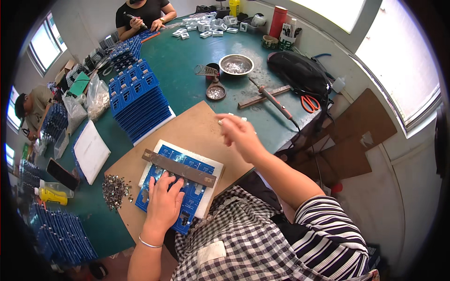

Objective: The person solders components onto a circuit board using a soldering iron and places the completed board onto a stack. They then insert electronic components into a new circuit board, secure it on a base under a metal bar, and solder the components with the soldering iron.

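Observation:
My left hand (pixel 165 199) lies over a blue circuit board panel (pixel 197 194), fingers spread and fingertips close to a flat brown bar (pixel 180 168) that crosses the panel. Under the panel sits a white foam pad (pixel 210 199), on a brown board (pixel 197 126). My right hand (pixel 240 136) is raised above the right part of that board, apart from the panel. Its fingers look bent but are blurred, and whether they hold anything cannot be made out. A pile of small dark parts (pixel 116 191) is left of the panel.
A tall stack of blue panels (pixel 138 100) stands beyond the brown board. Farther right are a soldering iron (pixel 276 104), a metal bowl (pixel 236 64), red-handled scissors (pixel 309 104) and a black bag (pixel 300 70). A phone (pixel 62 174) is at left. Two other people work around the table.

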Motion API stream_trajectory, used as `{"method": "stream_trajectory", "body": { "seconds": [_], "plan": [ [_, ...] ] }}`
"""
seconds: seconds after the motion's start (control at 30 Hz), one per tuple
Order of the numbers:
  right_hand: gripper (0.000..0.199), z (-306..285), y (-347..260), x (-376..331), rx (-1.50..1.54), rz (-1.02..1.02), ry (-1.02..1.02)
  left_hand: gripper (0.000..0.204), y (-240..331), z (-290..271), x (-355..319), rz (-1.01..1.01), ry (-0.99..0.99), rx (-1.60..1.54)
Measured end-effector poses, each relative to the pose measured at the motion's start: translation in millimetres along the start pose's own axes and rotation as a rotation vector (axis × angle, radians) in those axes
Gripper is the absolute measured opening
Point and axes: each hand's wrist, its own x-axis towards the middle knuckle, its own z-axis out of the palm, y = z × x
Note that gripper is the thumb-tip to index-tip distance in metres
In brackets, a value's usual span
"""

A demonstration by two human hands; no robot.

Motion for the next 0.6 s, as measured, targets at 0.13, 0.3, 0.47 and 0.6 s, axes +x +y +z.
{"method": "stream_trajectory", "body": {
  "seconds": [0.13, 0.3, 0.47, 0.6],
  "plan": [
    [0.041, -84, 29, 9, 0.898, 0.106, 0.565, 0.036, 3, -3, 3, 0.046, 0.019, 0.01],
    [0.039, -156, 54, 38, 1.291, -0.116, 0.42, 0.032, 6, 0, 0, -0.017, 0.051, 0.026],
    [0.02, -150, 41, 50, 1.039, -0.126, 0.634, 0.026, 11, -13, -3, -0.081, 0.154, -0.011],
    [0.007, -100, 16, -3, 0.649, -0.448, 0.35, 0.021, 32, -42, -35, -0.311, 0.233, -0.184]
  ]
}}
